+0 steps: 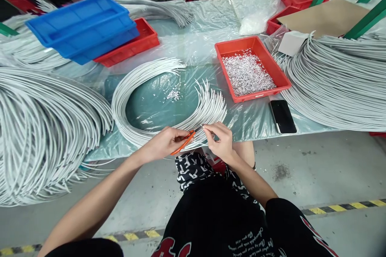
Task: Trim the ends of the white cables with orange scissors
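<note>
My left hand (165, 143) is closed around orange-handled pliers (184, 143), their dark tip pointing right. Just right of that tip, my right hand (220, 139) has its thumb and fingers pinched together. What it pinches is too small to make out. Both hands are over the front of a coil of light grey cables (120, 106), near the table's front edge. The loose cable ends fan out at the coil's right side, behind my right hand. Small silvery bits (173, 95) lie on the plastic sheet inside the coil.
A red tray (224, 64) of small shiny pieces stands behind right, with a black phone (282, 116) in front of it. Large cable bundles lie left (45, 128) and right (340, 84). Stacked blue trays (81, 28) rest on a red tray (147, 40) at the back left.
</note>
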The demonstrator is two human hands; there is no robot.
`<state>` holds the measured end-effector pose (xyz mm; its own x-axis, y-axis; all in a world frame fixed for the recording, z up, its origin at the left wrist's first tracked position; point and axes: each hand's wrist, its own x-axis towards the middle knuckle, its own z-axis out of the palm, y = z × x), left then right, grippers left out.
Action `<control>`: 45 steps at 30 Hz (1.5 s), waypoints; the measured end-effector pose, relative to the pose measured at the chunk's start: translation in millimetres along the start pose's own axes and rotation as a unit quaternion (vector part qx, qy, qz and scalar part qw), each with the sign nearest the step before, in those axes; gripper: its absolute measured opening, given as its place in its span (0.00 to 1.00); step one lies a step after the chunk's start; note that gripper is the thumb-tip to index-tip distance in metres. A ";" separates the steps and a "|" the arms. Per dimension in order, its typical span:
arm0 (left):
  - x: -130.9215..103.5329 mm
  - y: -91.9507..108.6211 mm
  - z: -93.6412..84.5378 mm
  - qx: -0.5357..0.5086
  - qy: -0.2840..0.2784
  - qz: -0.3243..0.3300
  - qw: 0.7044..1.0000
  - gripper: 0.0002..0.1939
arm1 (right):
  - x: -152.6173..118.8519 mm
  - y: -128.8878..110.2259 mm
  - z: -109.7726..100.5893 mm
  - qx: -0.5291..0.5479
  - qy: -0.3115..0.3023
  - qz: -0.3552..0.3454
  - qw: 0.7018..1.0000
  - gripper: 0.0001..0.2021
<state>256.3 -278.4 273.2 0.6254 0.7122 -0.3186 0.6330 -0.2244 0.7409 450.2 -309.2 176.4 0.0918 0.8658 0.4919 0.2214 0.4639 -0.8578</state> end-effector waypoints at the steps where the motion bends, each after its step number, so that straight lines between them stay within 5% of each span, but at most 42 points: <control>1: -3.3 1.2 2.1 -0.024 0.002 -0.013 1.000 0.17 | -1.4 0.1 2.6 -0.018 0.000 -0.015 1.000 0.09; 5: -14.5 4.2 11.2 -0.112 -0.001 -0.070 0.991 0.16 | -5.1 -1.1 9.6 -0.031 -0.009 -0.010 0.999 0.10; 10: -24.4 13.2 6.9 0.010 0.038 -0.023 0.999 0.18 | 0.1 -14.5 2.0 0.097 -0.067 0.053 0.992 0.15; 15: -28.6 19.3 -5.2 0.124 0.048 0.028 0.991 0.17 | 12.0 -17.6 -5.6 0.349 -0.208 0.195 0.893 0.19; 19: -27.3 14.9 -7.8 0.132 0.050 0.038 0.989 0.16 | 13.1 -18.4 -3.4 0.405 -0.200 0.226 0.863 0.18; 28: -29.1 9.7 -20.8 0.079 0.060 0.046 0.994 0.16 | 4.0 -22.6 6.4 0.378 -0.126 0.230 0.888 0.17; 35: -28.5 6.8 -9.0 -0.035 0.191 0.029 0.980 0.17 | 2.8 -29.4 7.4 0.245 -0.139 0.126 0.951 0.11; 45: -26.3 18.7 0.4 -0.083 0.177 0.017 0.981 0.16 | -1.2 -42.3 7.7 0.128 -0.131 0.051 0.982 0.11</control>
<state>251.9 -301.6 295.3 0.4287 0.8990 -0.0896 0.5128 -0.1605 0.8434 433.3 -328.4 210.9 -0.1596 0.9135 0.3743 -0.0307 0.3743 -0.9268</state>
